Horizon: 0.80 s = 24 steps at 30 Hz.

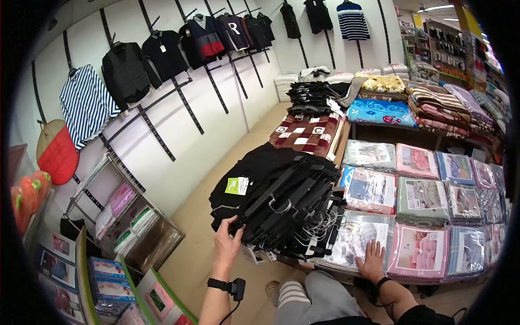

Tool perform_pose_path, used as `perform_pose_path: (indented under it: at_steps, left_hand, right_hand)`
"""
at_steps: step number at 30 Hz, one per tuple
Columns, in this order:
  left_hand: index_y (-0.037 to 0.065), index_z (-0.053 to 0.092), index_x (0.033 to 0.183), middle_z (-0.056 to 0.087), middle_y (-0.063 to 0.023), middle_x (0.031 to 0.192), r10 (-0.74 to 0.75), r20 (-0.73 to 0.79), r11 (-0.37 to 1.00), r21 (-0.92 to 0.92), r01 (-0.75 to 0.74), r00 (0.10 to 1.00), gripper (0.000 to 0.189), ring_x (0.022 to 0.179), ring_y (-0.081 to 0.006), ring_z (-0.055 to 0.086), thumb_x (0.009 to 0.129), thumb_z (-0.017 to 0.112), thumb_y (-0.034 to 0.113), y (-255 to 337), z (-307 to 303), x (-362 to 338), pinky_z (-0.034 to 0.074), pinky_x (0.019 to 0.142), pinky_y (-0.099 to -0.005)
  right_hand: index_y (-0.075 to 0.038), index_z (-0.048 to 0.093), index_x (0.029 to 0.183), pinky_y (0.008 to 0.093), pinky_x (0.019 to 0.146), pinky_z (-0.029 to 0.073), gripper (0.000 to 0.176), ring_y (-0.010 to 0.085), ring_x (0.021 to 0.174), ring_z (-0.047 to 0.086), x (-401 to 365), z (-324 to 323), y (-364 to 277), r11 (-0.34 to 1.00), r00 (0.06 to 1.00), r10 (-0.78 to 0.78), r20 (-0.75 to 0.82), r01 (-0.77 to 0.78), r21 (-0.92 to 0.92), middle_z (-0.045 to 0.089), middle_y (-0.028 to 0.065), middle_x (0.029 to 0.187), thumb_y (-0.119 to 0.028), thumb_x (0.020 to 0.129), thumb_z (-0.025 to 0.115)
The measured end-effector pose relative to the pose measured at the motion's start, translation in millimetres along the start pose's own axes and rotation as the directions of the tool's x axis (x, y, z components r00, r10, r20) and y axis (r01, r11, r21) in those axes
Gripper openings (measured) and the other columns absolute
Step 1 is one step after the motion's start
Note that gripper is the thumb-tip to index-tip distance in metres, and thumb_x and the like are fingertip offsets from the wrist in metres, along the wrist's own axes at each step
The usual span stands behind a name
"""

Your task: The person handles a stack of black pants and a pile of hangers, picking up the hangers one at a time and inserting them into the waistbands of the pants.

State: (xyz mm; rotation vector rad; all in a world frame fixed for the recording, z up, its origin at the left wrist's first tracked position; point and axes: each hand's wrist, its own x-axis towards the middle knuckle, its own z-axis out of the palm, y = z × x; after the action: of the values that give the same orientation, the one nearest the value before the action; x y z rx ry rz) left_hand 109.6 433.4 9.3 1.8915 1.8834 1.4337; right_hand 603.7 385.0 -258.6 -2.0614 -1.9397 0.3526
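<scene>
While resting the right hand (372, 262), spread, on packaged bedding (352, 232), pinches the black hanger pile (295, 203) edgewise with the left hand (228, 238), apparently to steady it.

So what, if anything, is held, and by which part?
Left hand seems to pinch a black hanger by its end, on the clothes pile. Right hand lies on a clear packet, not gripping.

Black garments (259, 161) on black hangers (281, 187) with silver hooks (325, 227) carry a green-and-white tag (236, 186), alongside a grey-and-white packet (352, 235), pink packets (414, 261), a maroon-and-white checked blanket (303, 135), a bright blue blanket (379, 112), a blue-and-white striped shirt (86, 105) and white-striped grey trousers (327, 295).
</scene>
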Motion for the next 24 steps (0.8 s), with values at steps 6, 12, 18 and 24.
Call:
perform_pose_path:
  at_steps: [6,12,18,24]
  left_hand:
    - [0.002,0.07,0.125,0.077,-0.0162,0.108,0.062,-0.031,0.998,0.021,-0.061,0.998,0.034,0.097,-0.0253,0.074,0.095,0.081,0.01,11,-2,1,0.058,0.086,-0.0369]
    - [0.0,0.068,0.125,0.076,-0.0197,0.116,0.03,-0.003,1.0,0.005,-0.03,1.0,0.036,0.105,-0.0365,0.075,0.094,0.082,0.01,5,-1,1,0.058,0.091,-0.0409]
    - [0.001,0.068,0.125,0.075,-0.0195,0.115,0.066,-0.017,0.998,0.021,-0.066,0.998,0.036,0.104,-0.0367,0.074,0.093,0.082,0.01,1,0,1,0.058,0.089,-0.0414]
    - [0.001,0.069,0.125,0.075,-0.0195,0.114,-0.054,0.026,0.998,-0.024,0.055,0.998,0.036,0.104,-0.0374,0.075,0.092,0.083,0.011,10,-2,1,0.058,0.089,-0.0423]
  right_hand:
    - [0.007,0.033,0.165,0.0626,0.132,0.001,0.095,0.0454,0.166,0.009,0,-1,0,1.0,1.0,0.008,0.01,-0.008,0.01,0.022,0.0278,0.176,-0.058,0.101,0.056]
    - [0.008,0.036,0.163,0.0634,0.132,0.006,0.095,0.0467,0.164,0.014,1,4,2,1.0,1.0,-0.004,-0.029,0.003,-0.021,0.023,0.0282,0.176,-0.056,0.098,0.06]
    - [0.007,0.031,0.166,0.0619,0.133,0.002,0.096,0.045,0.166,0.009,-1,-5,-4,1.0,0.999,0.014,0.029,-0.013,-0.016,0.021,0.0272,0.177,-0.06,0.102,0.054]
    - [0.007,0.03,0.167,0.0626,0.133,0.002,0.096,0.0455,0.166,0.009,-1,-5,-2,1.0,1.0,-0.001,0.03,0.002,-0.022,0.02,0.0271,0.177,-0.06,0.103,0.053]
